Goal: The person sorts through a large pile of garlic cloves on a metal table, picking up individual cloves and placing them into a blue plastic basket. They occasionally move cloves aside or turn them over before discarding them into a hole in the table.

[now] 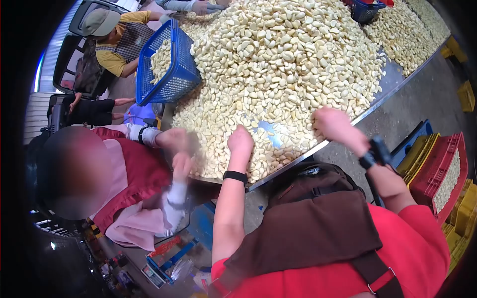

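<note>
Garlic [278, 64] is lying heaped across the metal table [392, 82], within reach of both hands. The left hand [240, 141] is curling shut into the cloves; the right hand [334, 124] is resting on them, grip hidden. A neighbour's hands [176, 149] are working beside.

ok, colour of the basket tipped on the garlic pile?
Blue, a mesh-sided basket with garlic cloves inside. Head view, upper left.

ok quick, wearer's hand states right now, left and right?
Left hand: fist-like, knuckles on the peeled garlic cloves; whether it holds any cannot be told.
Right hand: curled over the cloves at the metal table edge; contents cannot be told.
</note>
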`<state>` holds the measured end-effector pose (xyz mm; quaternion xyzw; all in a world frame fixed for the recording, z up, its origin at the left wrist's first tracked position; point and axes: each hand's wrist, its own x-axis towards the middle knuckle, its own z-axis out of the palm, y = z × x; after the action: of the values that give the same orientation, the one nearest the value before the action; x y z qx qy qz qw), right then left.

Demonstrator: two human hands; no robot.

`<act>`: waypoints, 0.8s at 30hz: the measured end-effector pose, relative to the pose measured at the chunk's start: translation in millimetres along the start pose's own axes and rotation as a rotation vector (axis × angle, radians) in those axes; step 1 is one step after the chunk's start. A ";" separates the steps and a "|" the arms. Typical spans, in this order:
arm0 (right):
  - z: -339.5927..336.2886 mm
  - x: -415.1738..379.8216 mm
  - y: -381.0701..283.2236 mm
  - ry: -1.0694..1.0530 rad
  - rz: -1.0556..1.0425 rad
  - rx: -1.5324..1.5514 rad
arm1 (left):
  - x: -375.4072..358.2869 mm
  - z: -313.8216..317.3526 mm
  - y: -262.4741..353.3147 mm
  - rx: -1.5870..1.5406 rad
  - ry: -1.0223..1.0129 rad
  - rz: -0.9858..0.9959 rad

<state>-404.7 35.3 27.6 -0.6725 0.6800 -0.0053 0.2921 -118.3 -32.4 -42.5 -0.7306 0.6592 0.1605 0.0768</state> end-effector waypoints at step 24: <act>69.5 57.8 -139.3 -0.346 -0.152 1.486 | -89.3 -27.9 -31.8 -1.963 -0.302 -0.198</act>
<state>-245.3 -4.3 3.1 -0.3355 0.3941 -0.3760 0.7686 -90.2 46.2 10.4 -0.4942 0.1539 0.7183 -0.4650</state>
